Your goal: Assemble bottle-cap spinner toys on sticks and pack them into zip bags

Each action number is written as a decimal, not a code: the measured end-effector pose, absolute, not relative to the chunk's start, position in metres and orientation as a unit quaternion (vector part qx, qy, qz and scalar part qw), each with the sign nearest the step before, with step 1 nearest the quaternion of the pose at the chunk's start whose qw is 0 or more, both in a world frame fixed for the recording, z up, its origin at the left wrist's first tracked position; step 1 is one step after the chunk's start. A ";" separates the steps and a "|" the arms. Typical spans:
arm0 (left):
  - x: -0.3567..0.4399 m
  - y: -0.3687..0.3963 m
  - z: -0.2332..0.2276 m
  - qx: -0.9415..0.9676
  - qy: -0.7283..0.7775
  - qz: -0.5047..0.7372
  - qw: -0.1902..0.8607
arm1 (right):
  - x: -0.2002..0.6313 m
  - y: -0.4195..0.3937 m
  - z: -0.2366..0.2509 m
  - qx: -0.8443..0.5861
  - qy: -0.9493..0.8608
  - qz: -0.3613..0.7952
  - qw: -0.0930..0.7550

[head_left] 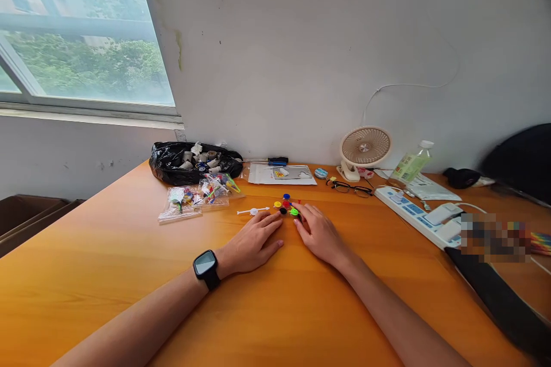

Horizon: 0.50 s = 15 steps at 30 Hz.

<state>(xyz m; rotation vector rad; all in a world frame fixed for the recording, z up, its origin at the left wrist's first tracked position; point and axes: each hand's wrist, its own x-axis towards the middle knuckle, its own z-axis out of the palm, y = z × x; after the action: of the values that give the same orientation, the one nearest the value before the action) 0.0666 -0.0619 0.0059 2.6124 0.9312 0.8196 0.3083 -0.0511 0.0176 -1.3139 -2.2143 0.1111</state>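
My left hand (253,241) lies flat on the table with its fingers stretched out, its fingertips beside a small black round plastic piece (283,211). My right hand (317,231) has a small bright green plastic piece (294,212) between its thumb and index finger, low over the tabletop. Close by lie a yellow piece (278,205), a blue piece (286,197) and a red piece (287,204), the red one partly hidden. A white plastic spinner arrow (253,211) rests left of them, just beyond my left fingers.
Clear bags of small coloured parts (181,200) and a black plastic bag (167,161) stand at the back left. Behind the pieces are papers (258,175), a screwdriver (278,160) and glasses (342,187). A fan (365,147), bottle (411,166) and power strip (404,209) occupy the right.
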 end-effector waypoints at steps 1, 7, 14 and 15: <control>0.066 -0.062 0.006 0.896 0.320 0.281 0.126 | 0.310 -0.051 0.018 -0.496 -0.821 0.038 0.280; 0.067 -0.064 0.010 0.885 0.317 0.304 0.153 | 0.311 -0.064 0.030 -0.440 -0.842 0.154 0.272; 0.068 -0.064 0.017 0.868 0.320 0.313 0.213 | 0.304 -0.072 0.036 -0.407 -0.800 0.252 0.361; 0.068 -0.064 0.017 0.863 0.324 0.316 0.226 | 0.303 -0.071 0.034 -0.408 -0.795 0.253 0.371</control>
<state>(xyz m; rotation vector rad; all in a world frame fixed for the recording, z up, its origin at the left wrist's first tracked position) 0.0677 -0.0638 0.0166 2.3777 0.8924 0.8711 0.3032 -0.0705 0.0344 -1.0476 -2.0387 0.6488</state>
